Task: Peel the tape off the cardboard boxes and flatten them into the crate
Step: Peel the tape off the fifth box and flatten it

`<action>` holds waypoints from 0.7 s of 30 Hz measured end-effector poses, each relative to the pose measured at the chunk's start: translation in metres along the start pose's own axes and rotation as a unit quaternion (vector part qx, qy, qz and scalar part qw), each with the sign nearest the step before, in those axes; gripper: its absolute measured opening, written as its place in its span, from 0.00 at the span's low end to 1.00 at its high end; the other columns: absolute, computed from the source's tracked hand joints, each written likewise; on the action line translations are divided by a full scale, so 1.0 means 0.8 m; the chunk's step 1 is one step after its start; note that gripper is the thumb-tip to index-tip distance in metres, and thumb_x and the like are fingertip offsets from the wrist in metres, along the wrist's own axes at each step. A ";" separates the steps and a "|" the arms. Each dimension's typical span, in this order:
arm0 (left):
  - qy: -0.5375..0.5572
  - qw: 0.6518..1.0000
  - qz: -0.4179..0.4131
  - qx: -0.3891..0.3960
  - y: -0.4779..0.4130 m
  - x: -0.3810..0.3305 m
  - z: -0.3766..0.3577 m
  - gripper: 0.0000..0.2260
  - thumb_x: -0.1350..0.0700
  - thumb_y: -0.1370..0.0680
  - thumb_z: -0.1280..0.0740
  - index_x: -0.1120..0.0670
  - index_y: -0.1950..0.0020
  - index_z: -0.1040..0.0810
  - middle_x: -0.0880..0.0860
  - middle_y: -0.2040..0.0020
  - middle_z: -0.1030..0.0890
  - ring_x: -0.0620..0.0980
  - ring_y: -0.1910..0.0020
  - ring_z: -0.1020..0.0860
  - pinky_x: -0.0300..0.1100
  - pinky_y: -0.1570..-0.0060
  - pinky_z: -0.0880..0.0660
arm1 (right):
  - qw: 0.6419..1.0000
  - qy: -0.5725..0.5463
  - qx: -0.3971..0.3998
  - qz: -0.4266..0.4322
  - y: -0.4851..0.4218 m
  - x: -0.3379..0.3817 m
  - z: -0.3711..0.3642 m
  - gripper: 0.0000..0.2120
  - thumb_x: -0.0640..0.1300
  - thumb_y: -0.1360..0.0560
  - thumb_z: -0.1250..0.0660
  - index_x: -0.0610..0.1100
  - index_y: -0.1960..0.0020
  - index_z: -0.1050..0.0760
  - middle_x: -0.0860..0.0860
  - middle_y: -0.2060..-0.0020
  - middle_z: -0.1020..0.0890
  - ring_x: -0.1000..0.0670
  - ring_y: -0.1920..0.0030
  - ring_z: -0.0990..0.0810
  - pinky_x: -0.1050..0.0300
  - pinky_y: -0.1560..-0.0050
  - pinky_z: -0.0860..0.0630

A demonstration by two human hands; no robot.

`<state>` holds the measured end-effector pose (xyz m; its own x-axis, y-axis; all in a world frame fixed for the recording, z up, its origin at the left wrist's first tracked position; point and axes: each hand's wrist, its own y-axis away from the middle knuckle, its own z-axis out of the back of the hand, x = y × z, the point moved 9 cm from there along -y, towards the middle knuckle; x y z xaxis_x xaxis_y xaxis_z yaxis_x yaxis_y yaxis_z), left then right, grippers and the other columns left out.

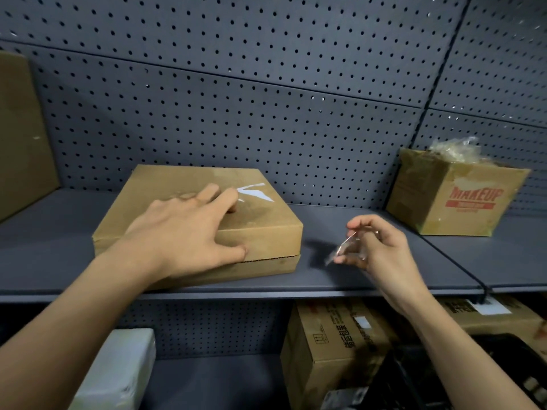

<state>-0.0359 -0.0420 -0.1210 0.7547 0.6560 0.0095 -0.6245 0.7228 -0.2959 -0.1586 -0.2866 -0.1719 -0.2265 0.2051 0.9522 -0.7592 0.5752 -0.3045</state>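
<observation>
Grey pegboard (266,84) is seen behind a grey shelf (370,276). A flat cardboard box (266,232), brown w/ white logo, is set at shelf centre, lid closed, w/ a perforated seam along the front edge. A MAKEUP box (444,208) is placed far right, w/ crumpled clear film piled in its top. A tall box (20,137) at left is cut off by the frame edge. Below, a printed box (325,350) & white parcel (118,374) are partly hidden; the dark crate (503,365) at btm right is hard to make out. The left hand (183,232) is laid on the flat cardboard box, fingers (228,196) spread & straight on the lid, thumb pressed to the front side. The right hand (381,250) is held just right of it, not touching, w/ a clear tape strip (340,247) pinched between thumb & curled fingers; the strip is blurred.
</observation>
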 end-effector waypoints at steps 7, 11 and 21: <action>-0.004 1.000 0.000 0.022 0.000 -0.003 0.000 0.21 0.27 0.28 0.43 0.40 0.48 0.44 0.43 0.42 0.32 0.53 0.42 0.26 0.48 0.52 0.35 | 1.000 -0.011 -0.003 -0.024 0.003 -0.004 -0.007 0.11 0.33 0.20 0.43 0.40 0.56 0.25 0.45 0.66 0.27 0.51 0.67 0.26 0.60 0.64 0.27; -0.011 1.000 -0.001 0.026 0.001 -0.006 0.001 0.21 0.28 0.27 0.43 0.40 0.46 0.43 0.43 0.42 0.33 0.53 0.43 0.26 0.47 0.53 0.36 | 0.999 0.015 0.021 -0.030 -0.001 -0.011 -0.017 0.06 0.36 0.22 0.39 0.42 0.54 0.24 0.47 0.64 0.28 0.51 0.66 0.31 0.62 0.69 0.31; -0.022 0.999 -0.008 0.038 0.003 -0.009 -0.002 0.34 0.24 0.31 0.41 0.33 0.29 0.46 0.41 0.36 0.35 0.54 0.40 0.26 0.51 0.40 0.31 | 0.994 0.085 0.064 0.007 -0.002 -0.009 -0.047 0.06 0.42 0.18 0.37 0.46 0.44 0.22 0.53 0.65 0.23 0.55 0.64 0.25 0.61 0.58 0.28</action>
<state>-0.0429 -0.0453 -0.1231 0.7561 0.6520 0.0566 -0.6273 0.7466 -0.2215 -0.1330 -0.2593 -0.1796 -0.1384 0.3493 0.9267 -0.8308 0.4683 -0.3007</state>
